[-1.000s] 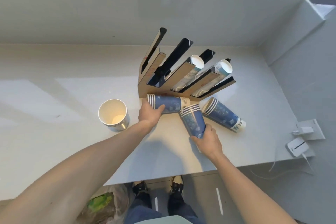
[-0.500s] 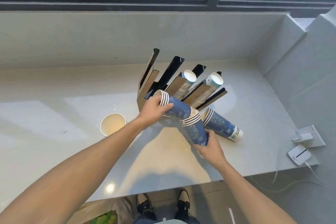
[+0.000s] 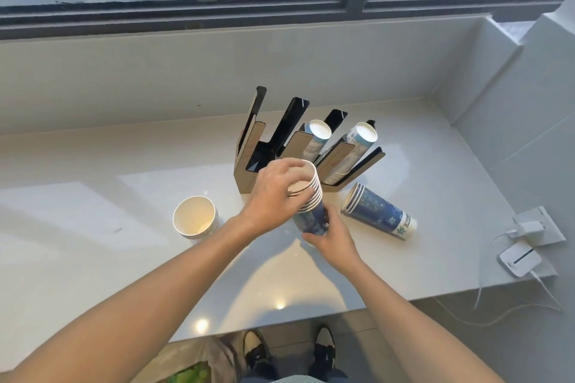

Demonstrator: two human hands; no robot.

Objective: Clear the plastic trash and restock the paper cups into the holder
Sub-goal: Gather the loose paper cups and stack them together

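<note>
A tall stack of blue paper cups [image 3: 311,202] stands nearly upright above the counter, in front of the wooden cup holder [image 3: 245,177]. My left hand [image 3: 273,196] grips the stack at its rimmed top end. My right hand [image 3: 334,239] holds its lower blue end. Two of the holder's slots carry cup stacks, one [image 3: 317,137] in the middle and one [image 3: 361,140] on the right; the left slots look empty. Another blue cup stack [image 3: 378,211] lies on its side to the right.
A short stack of white paper cups [image 3: 195,221] stands upright left of my hands. A charger and white device [image 3: 519,258] with cables sit at the counter's right edge. A bag with something green [image 3: 186,376] lies on the floor by my feet.
Both hands have lifted the two cup stacks off the counter and swung them from lying flat into one nearly upright stack. The camera has tilted up, showing the window.
</note>
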